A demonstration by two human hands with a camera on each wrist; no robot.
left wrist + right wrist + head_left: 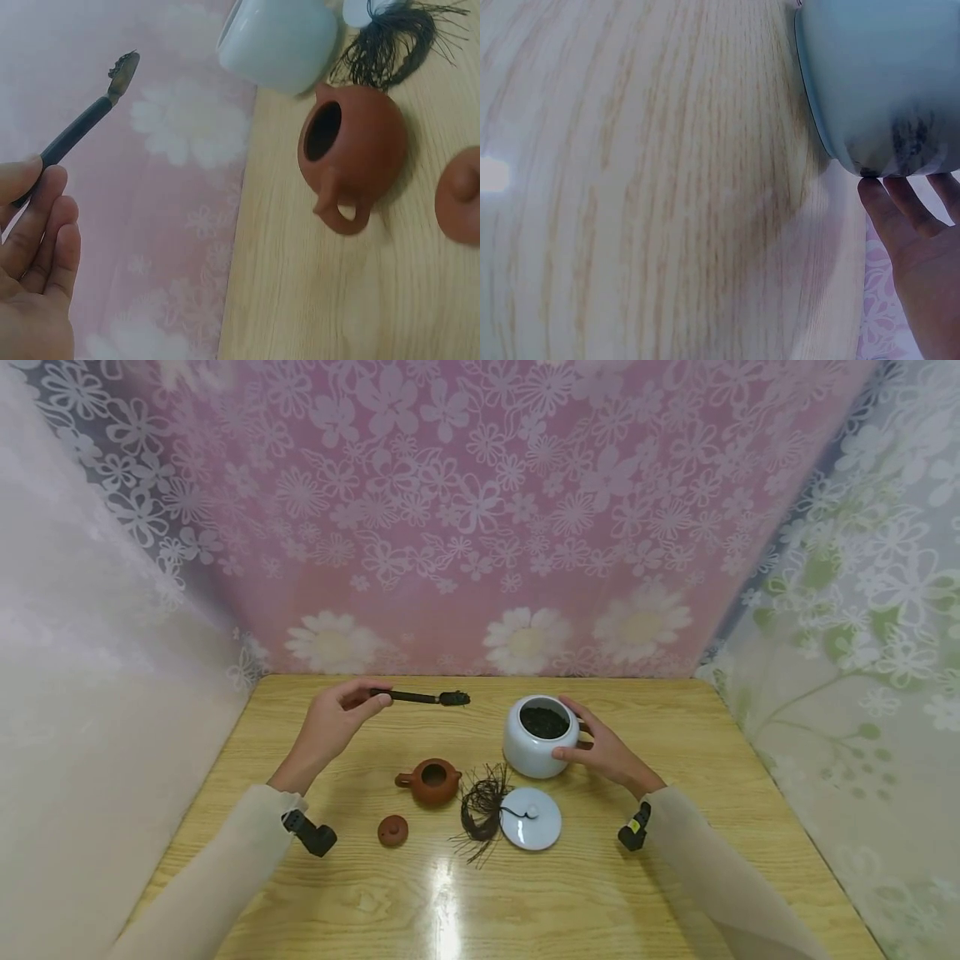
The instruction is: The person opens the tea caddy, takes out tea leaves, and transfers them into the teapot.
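Note:
Between thumb and fingers, my left hand [337,714] pinches the black handle of a tea scoop [412,697]. Dark tea leaves lie on the scoop's tip [126,71], held above the table left of a white jar [525,747]. My right hand [603,752] grips that jar from its right side, thumb in front and fingers behind. Through its uncovered mouth, dark tea leaves [544,722] show inside. A brown clay teapot [435,789] stands lidless on the table, below and left of the jar, its spout towards the jar. The right wrist view shows fingertips against the jar's wall.
The teapot's small lid [393,831] lies in front of the teapot. A white jar lid [542,833] rests before the jar, with a dark stringy tassel [480,818] at its left. Flowered cloth [480,527] hangs behind the wooden table [337,910].

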